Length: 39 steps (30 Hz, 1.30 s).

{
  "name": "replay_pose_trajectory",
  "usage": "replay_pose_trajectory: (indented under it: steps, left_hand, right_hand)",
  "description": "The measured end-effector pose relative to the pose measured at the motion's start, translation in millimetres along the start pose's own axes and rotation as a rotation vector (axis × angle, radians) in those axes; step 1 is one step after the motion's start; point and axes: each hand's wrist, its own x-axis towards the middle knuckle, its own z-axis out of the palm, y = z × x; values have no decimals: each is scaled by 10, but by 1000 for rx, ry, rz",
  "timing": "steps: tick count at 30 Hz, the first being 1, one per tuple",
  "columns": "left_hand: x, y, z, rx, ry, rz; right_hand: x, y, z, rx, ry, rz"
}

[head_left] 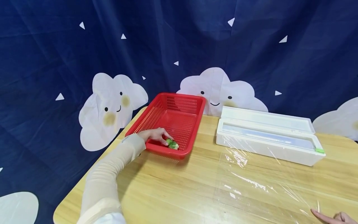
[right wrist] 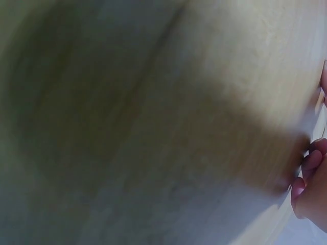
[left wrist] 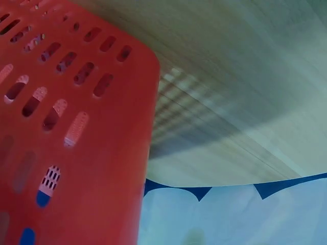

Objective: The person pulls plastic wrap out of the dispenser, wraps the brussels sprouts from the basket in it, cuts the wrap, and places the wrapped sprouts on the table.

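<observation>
My left hand (head_left: 157, 135) reaches over the near left side of a red plastic basket (head_left: 193, 137). Between thumb and index finger it pinches a small leafy green vegetable with a pale end (head_left: 172, 144), low inside the basket. The left wrist view shows only the slotted outer wall of the basket (left wrist: 112, 132), not the hand. At the lower right, my right hand (head_left: 337, 217) points its index finger at the near corner of a clear plastic film (head_left: 251, 186), the fingertip on it. Its other fingers look curled in the right wrist view (right wrist: 312, 178).
A long white film dispenser box (head_left: 265, 149) with its lid (head_left: 268, 119) raised stands at the back right, a green piece (head_left: 319, 150) at its end. Film runs from it across the wooden table (head_left: 156, 186). Behind hangs a blue cloud-print curtain (head_left: 156, 40).
</observation>
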Motion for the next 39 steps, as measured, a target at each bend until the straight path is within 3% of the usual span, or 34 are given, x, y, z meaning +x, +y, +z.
replay_pose_trajectory:
  steps: [2, 3, 7, 12, 17, 24, 29, 34, 37, 39]
  left_hand:
    - [1, 6, -7, 36, 15, 7]
    - [1, 7, -9, 50, 21, 3]
    - [6, 2, -12, 80, 41, -19]
    - [2, -17, -10, 64, 70, -8]
    - [-13, -30, -26, 86, 115, 49]
    - [-26, 3, -55, -56, 199, -17]
    - [-10, 46, -71, -72, 278, 22]
    - [-25, 45, -69, -83, 342, 69]
    - [-49, 45, -71, -91, 366, 82]
    - [-62, 62, -78, -104, 396, 89]
  right_hand:
    - [5, -9, 13, -36, 14, -9]
    - [2, -21, 28, -137, 8, 7]
    - [14, -36, 45, -222, 26, -15]
    - [39, -45, 9, -73, -44, -5]
    - [43, -39, -24, 76, -97, 23]
    - [20, -30, -118, 225, -138, 73]
    - [-6, -65, -134, 108, -116, 63]
    - [4, -89, -32, -103, -10, -7]
    - [31, -91, 37, -286, 66, -107]
    - [44, -93, 54, -313, 95, -144]
